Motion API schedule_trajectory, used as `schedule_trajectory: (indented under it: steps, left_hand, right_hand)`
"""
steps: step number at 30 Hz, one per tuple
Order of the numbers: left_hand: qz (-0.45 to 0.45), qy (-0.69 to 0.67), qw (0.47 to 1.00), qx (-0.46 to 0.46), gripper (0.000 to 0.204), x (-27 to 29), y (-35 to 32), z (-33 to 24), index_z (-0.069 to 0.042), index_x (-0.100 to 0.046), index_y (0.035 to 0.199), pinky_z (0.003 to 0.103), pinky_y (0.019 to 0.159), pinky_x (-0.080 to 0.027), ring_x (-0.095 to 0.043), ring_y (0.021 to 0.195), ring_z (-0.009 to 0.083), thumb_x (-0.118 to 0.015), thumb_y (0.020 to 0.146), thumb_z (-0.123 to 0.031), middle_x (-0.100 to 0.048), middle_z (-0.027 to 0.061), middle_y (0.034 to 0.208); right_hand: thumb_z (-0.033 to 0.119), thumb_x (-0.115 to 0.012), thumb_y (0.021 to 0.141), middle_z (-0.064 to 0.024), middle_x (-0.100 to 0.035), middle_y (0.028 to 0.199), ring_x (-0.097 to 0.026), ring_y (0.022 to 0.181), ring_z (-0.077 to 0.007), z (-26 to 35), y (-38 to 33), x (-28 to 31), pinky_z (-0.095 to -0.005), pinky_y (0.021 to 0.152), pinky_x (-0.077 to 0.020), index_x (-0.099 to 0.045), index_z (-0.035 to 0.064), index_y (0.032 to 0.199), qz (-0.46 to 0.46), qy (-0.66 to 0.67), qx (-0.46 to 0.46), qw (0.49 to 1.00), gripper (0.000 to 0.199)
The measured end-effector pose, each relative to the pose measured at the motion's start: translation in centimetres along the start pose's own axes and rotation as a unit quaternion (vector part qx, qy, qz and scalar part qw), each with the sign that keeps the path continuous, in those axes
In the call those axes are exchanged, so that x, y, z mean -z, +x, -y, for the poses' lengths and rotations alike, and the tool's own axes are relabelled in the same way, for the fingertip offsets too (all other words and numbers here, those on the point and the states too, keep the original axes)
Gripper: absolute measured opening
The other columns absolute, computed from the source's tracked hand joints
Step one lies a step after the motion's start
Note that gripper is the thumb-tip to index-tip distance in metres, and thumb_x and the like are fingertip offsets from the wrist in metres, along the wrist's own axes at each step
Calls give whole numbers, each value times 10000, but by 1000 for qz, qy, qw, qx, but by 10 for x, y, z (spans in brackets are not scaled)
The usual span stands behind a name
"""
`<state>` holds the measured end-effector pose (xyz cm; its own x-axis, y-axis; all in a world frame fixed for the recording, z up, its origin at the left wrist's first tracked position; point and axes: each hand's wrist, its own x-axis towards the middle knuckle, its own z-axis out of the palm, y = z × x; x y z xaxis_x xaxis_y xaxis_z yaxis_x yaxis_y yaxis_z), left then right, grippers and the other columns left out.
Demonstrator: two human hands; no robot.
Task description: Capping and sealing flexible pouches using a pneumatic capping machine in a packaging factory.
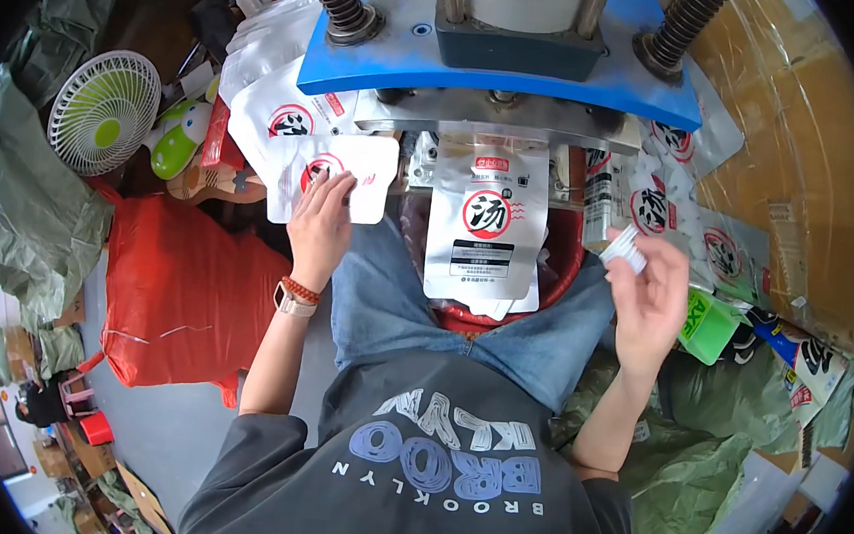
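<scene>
Saw left hand point(320, 223) with fingers laid over a white printed pouch point(374, 178), left of the blue-plated press point(519, 48); could not tell whether gripping or merely resting. Found right hand point(651, 300) raised, pinching a small white ribbed piece point(626, 250) between thumb and fingers. Noted a silver printed pouch point(485, 257) at the press's front, upper end under the metal bar point(499, 120), lower end above a red container point(570, 263) between the thighs. Logged more pouches point(724, 252) piled at right, a red sack point(174, 297) at left.
</scene>
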<state>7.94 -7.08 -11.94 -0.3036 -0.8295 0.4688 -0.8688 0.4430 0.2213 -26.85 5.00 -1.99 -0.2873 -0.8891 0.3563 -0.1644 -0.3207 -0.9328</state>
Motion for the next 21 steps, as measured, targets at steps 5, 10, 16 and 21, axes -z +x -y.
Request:
schedule_trajectory:
  steps: [5, 10, 16, 21]
  left_hand:
    - [10, -187, 976, 113, 426, 61, 0, -52, -62, -707, 1027, 331, 768, -562, -705, 913, 251, -615, 664, 140, -710, 133, 933]
    - [5, -183, 974, -132, 354, 103, 9, -105, -27, -720, 962, 325, 752, -571, -711, 933, 243, -650, 636, 90, -727, 99, 962]
    - [116, -353, 903, -218, 169, 136, 6, -135, -7, -732, 929, 295, 700, -591, -723, 832, 247, -706, 766, -43, -728, 136, 939]
    - [179, -458, 869, -52, 272, 51, 0, -129, -2, -724, 988, 300, 787, -572, -719, 865, 258, -664, 730, 56, -728, 128, 959]
  right_hand:
    - [-142, -689, 743, -201, -644, 1128, -656, 979, -294, 45, 2, -35, -361, 844, -539, -616, -42, 1065, 65, -218, 234, 945, 345]
    - [3, -678, 742, -147, -644, 1021, -655, 869, -297, 51, 0, -62, -376, 715, -540, -661, -58, 1025, 256, -290, 287, 876, 290]
    - [13, -741, 653, -140, -656, 993, -618, 749, -257, 101, -16, -31, -328, 654, -516, -694, -17, 963, 263, -203, 327, 885, 315]
    - [-45, -758, 678, -120, -653, 932, -613, 742, -265, 43, -6, -43, -343, 669, -510, -664, -25, 929, 129, -264, 166, 941, 269]
